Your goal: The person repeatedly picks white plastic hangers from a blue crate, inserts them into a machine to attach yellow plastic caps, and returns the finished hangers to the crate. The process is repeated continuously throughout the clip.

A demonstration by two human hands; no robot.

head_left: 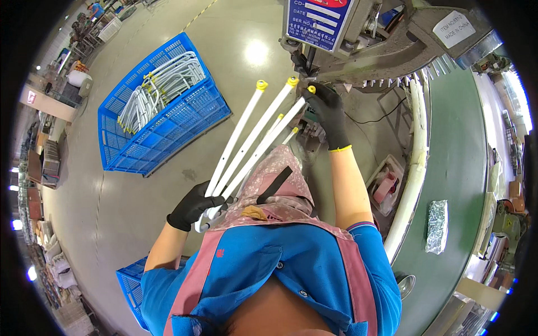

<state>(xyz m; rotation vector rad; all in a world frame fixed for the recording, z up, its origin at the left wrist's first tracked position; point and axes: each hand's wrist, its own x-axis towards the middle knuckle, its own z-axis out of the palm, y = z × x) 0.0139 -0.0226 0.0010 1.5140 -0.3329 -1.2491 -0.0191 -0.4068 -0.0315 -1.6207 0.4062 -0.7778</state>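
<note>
Several white metal tubes (273, 110) with small dark holes and yellow end caps fan out in front of my apron. My gloved left hand (193, 208) is closed around them at their lower, bent ends. At the far end of the rightmost tube, my gloved right hand (328, 109) has its fingers closed by the yellow cap (311, 89). That cap lies just below the working head of a grey metal machine (347, 71). Two shorter yellow-tipped ends show behind the longer tubes. The right thumb and part of the grip are hidden.
A blue plastic crate (168, 143) with many white bent tubes stands on the floor at the left; another blue crate (130, 285) is at lower left. On the right, a green work surface (454, 168) carries a clear-wrapped packet (437, 227). A cable runs below the machine.
</note>
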